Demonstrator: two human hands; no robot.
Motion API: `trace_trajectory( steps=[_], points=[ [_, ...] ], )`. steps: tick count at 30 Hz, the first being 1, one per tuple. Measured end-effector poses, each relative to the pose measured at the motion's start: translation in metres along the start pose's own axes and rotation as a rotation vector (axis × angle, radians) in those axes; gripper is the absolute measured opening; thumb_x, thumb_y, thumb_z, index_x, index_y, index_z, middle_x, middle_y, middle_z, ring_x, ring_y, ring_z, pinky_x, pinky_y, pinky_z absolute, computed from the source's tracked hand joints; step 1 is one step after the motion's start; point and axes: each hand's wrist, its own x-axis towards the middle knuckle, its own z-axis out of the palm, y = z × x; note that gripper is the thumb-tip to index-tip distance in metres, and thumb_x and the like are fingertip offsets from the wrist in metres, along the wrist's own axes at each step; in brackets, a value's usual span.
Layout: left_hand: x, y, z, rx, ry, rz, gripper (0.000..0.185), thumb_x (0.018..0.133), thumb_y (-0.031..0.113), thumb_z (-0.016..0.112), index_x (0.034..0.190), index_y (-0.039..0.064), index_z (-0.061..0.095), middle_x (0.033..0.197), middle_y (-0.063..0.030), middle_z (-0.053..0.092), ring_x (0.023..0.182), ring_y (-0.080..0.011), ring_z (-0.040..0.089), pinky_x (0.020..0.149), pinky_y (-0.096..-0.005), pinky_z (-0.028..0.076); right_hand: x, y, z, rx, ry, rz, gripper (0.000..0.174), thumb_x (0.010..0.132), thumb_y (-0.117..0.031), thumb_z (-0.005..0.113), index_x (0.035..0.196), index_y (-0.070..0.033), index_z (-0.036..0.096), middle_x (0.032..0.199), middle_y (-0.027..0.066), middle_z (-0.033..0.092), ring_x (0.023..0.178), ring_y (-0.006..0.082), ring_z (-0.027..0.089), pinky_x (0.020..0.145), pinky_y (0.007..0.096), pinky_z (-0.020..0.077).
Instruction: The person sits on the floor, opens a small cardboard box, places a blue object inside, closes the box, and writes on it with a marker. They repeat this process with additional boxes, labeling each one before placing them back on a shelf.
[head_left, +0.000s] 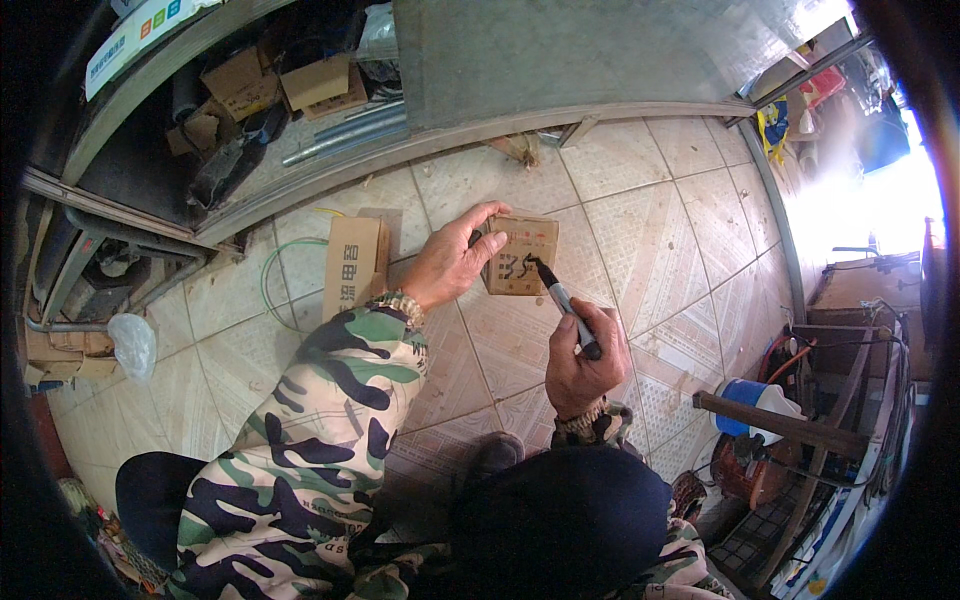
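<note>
My left hand (454, 259) grips a small brown cardboard box (517, 277) by its left side, thumb on the face turned up to me. Something dark, too small to tell, shows between the thumb and forefinger. In my right hand (589, 364) is a black-and-grey marker pen (561, 296), its tip at the box's face. Thick black handwritten strokes and printed writing are on that face. Left of my left hand, a larger cardboard box (352, 259) with printed characters stands on the floor.
Tiled floor (675, 225) lies beneath. A green wire (266, 281) curves beside the larger box. Ahead, a metal-framed cabinet (480, 120) holds open cartons (240, 82) and metal tubes (345, 135). A metal frame (787, 427) with cables stands at right. My shoe (499, 450) is below.
</note>
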Motion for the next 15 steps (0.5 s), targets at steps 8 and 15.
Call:
trace_trajectory(
  steps=[8,15],
  points=[
    [0.0011,-0.0012,0.0041,0.009,-0.007,0.015,0.042,0.106,0.028,0.061,0.143,0.009,0.054,0.131,-0.0154,0.066,0.120,-0.0242,0.063,0.104,-0.0366,0.048,-0.0017,-0.0024,0.0042,0.009,-0.095,-0.007,0.025,0.083,0.001,0.075,0.107,-0.001,0.071,0.088,0.0161,0.070,0.074,0.0289,0.071,0.066,0.0367,0.0558],
    [0.0004,-0.0011,0.0028,-0.021,-0.025,-0.028,0.041,0.106,0.027,0.060,0.142,0.009,0.054,0.130,-0.0145,0.067,0.118,-0.0240,0.064,0.102,-0.0374,0.049,-0.0012,-0.0030,0.0077,0.031,-0.133,-0.004,0.025,0.083,0.001,0.075,0.108,-0.001,0.070,0.088,0.0161,0.070,0.074,0.0291,0.071,0.066,0.0363,0.0556]
  ],
)
